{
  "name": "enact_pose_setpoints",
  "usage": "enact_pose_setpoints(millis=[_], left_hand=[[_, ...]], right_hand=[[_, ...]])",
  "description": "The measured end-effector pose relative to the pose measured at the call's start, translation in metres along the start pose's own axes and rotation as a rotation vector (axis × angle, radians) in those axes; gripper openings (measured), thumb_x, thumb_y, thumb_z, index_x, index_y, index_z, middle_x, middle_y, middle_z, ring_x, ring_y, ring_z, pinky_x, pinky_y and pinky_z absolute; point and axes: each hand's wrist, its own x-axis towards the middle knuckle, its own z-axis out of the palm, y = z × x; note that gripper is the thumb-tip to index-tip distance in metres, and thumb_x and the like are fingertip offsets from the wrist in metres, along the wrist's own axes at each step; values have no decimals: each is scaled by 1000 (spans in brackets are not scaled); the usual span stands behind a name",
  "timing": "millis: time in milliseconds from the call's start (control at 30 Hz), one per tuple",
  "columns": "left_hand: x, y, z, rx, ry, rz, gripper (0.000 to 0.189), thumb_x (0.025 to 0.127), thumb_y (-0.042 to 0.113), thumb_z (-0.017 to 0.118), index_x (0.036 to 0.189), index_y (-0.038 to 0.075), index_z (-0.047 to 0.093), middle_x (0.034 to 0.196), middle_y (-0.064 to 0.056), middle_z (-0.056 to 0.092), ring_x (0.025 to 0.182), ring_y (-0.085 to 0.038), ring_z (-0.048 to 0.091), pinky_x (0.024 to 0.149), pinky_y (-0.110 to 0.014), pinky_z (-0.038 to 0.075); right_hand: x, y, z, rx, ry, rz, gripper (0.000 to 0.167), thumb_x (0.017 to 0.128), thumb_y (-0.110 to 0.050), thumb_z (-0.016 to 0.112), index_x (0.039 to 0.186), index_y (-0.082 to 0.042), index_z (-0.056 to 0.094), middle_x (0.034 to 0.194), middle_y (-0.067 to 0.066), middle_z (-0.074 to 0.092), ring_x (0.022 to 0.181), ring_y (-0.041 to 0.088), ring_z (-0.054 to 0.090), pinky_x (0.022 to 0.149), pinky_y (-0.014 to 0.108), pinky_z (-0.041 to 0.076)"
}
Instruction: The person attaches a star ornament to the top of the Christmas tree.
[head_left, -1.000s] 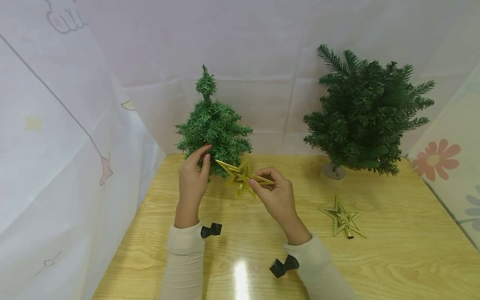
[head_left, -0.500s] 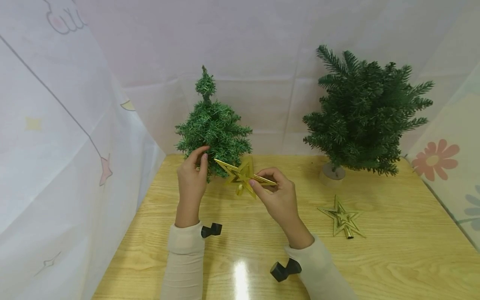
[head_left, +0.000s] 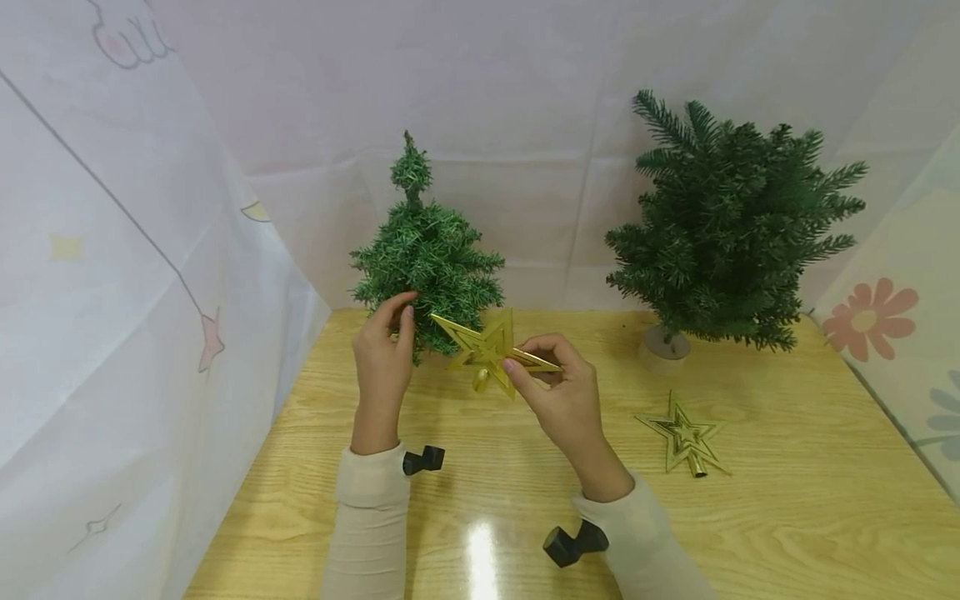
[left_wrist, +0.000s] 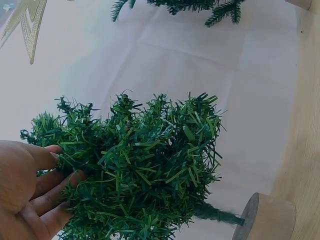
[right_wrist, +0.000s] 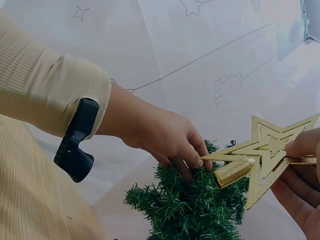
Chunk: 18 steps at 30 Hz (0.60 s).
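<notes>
Between thumb and fingers, my right hand (head_left: 562, 396) pinches one point of a gold star tree topper (head_left: 487, 350). The star is tilted, held above the table just right of the small green Christmas tree (head_left: 427, 258). The topper's hollow tube (right_wrist: 235, 172) angles downward, its end toward the right wrist camera. My left hand (head_left: 382, 358) reaches to the near left side of that tree, thumb and fingers apart. In the left wrist view its fingertips (left_wrist: 75, 177) rest at the outer branches (left_wrist: 135, 165), partly among the needles. The tree stands upright on a round wooden base (left_wrist: 265, 217).
A second gold star topper (head_left: 684, 435) lies on the wooden table (head_left: 480, 467) to the right. Behind it, at the back right, stands a larger, darker green tree (head_left: 735, 233) on a round base (head_left: 664, 350). A printed pale cloth (head_left: 525, 100) hangs behind and at the sides.
My right hand has shifted slightly right and toward me, and the star in it has turned a little, showing more of its face. The left hand has barely moved; both trees stay put.
</notes>
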Motion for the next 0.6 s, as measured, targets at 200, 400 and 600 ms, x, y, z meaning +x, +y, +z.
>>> enact_pose_setpoints(millis=[200,400,600], left_hand=[[0,0,0,-5,3,13,26,102,24,53,124,19,67,112,-6,69,87,-19,68,59,-35,51],[0,0,0,10,-3,7,27,103,27,52,124,20,67,112,-6,69,88,-17,67,60,-33,49],[0,1,-1,13,-8,-2,27,102,25,53,125,20,67,111,-6,69,87,-17,67,62,-34,51]], right_hand=[[-1,1,-3,36,0,-26,17,87,-1,73,100,-2,63,98,10,66,88,23,69,74,44,58],[-1,-1,-4,57,4,-15,15,87,-1,73,99,-1,64,97,10,66,87,23,70,73,42,58],[-1,-4,-5,70,15,-10,15,86,2,72,99,1,65,97,12,66,86,23,70,73,36,58]])
